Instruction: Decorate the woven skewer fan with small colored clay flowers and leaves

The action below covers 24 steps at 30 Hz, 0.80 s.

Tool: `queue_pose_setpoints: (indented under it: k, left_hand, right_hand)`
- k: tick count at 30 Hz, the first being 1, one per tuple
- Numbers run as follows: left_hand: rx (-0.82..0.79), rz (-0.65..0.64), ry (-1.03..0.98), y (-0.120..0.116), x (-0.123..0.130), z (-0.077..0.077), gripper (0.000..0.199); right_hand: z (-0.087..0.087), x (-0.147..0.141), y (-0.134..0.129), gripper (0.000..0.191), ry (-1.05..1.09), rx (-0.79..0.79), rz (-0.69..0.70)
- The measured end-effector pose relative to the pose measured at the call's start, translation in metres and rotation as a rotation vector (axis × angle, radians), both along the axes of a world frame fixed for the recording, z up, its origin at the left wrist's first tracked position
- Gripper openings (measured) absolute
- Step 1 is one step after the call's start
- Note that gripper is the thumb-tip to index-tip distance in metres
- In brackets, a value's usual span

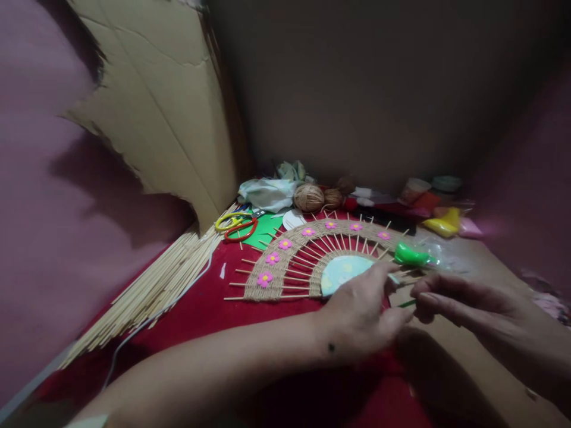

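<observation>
A half-round woven fan (285, 274) of thin sticks and brown twine lies on the red cloth. Pink flowers with yellow centres dot its outer band, and a pale blue patterned half-circle (341, 270) fills its middle. My left hand (363, 306) is over the right end of that half-circle, thumb apart from its fingers. The fingertips of my right hand (473, 309) are pinched on a thin green strand (407, 304), which points toward my left hand. Just beyond both hands, a bright green lump in a clear bag (413, 255) rests by the fan's right side.
Many thin sticks (151, 285) lie at left with a white cable (178, 300) across them. Scissors (241, 226) rest on green sheet (267, 230). Behind are twine balls (308, 197), crumpled cloth (270, 193) and a yellow packet (444, 223). Torn cardboard (165, 113) stands at back left.
</observation>
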<state>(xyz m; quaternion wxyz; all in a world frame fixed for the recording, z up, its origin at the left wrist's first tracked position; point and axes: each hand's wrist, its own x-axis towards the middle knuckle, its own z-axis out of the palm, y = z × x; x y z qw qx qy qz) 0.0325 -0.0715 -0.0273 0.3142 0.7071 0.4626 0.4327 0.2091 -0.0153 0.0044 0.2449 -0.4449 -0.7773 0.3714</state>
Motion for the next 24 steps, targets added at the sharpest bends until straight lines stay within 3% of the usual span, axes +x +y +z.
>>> queue_pose_setpoints:
  k: [3,8,11,17,24]
  left_hand:
    - [-0.181,0.028,-0.131,-0.003,-0.013,0.000,0.044]
    - [-0.455,0.033,-0.327,-0.016,-0.034,0.006,0.017]
    - [-0.577,0.019,-0.424,-0.026,-0.048,0.010,0.012]
    - [-0.627,0.078,-0.491,-0.038,-0.072,0.004,0.012]
    - [-0.653,0.212,-0.288,-0.032,-0.087,0.008,0.009]
  right_hand:
    - [0.007,-0.016,0.002,0.031,0.122,-0.300,0.187]
    - [0.003,-0.044,0.003,0.026,0.234,-0.576,0.252]
    - [0.003,-0.064,0.002,0.023,0.227,-0.614,0.319]
    - [0.002,-0.090,0.004,0.018,0.214,-0.715,0.420]
    - [0.002,-0.103,0.009,0.025,0.138,-0.684,0.364]
